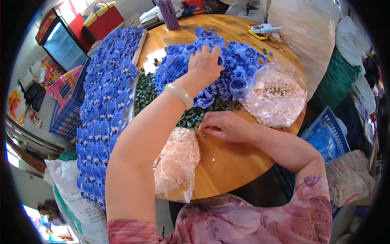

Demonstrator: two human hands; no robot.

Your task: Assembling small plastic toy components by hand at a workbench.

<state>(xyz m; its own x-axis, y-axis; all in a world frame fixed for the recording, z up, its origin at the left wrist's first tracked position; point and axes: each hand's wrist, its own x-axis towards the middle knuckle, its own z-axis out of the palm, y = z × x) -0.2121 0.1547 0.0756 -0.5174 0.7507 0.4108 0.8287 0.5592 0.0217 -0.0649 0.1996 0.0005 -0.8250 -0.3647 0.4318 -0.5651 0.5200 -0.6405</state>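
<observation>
A heap of blue plastic parts (174, 61), some with ring-shaped openings, lies on the round wooden table (239, 156). My left hand (205, 64) reaches over the heap, fingers spread and bent down onto the parts; no part is visibly lifted. Small dark green pieces (146, 91) are strewn along the heap's left and near sides. Beside the near ones, low over the tabletop, my right hand (222, 126) has its fingers curled together. Whatever its fingertips may hold is hidden.
Clear bags of pale pink pieces lie at the right (276, 95) and near edge (176, 162). A long board (140, 49) covered with rows of blue parts stands left. A purple perforated cylinder (167, 14) and a blue-white tool (264, 28) with wires are at the back.
</observation>
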